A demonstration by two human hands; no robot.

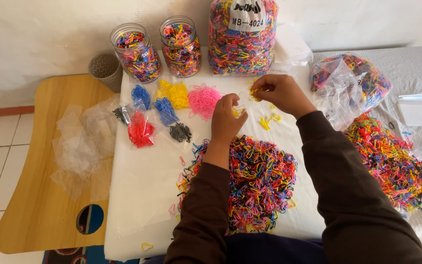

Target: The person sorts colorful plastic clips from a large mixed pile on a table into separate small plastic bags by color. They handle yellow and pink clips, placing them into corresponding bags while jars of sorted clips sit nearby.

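Observation:
My left hand [226, 120] hovers over the white table cover [142, 181], fingers pinched on a small yellow elastic band. My right hand [278, 92] is a little further back, pinching another yellow band between thumb and fingers. A few loose yellow bands [268, 120] lie between and below the hands. Directly under my forearms sits a big mixed pile of coloured bands [257, 176]. To the left lie sorted heaps: yellow [174, 93], pink [203, 100], blue [164, 111], red [140, 131] and black [180, 132].
Two clear jars [137, 53] [180, 46] and a large clear bag [242, 36] of mixed bands stand at the back. An open plastic bag [348, 83] and another mixed pile [391, 161] lie right. Empty small plastic bags [76, 146] rest on a wooden tray table [35, 210].

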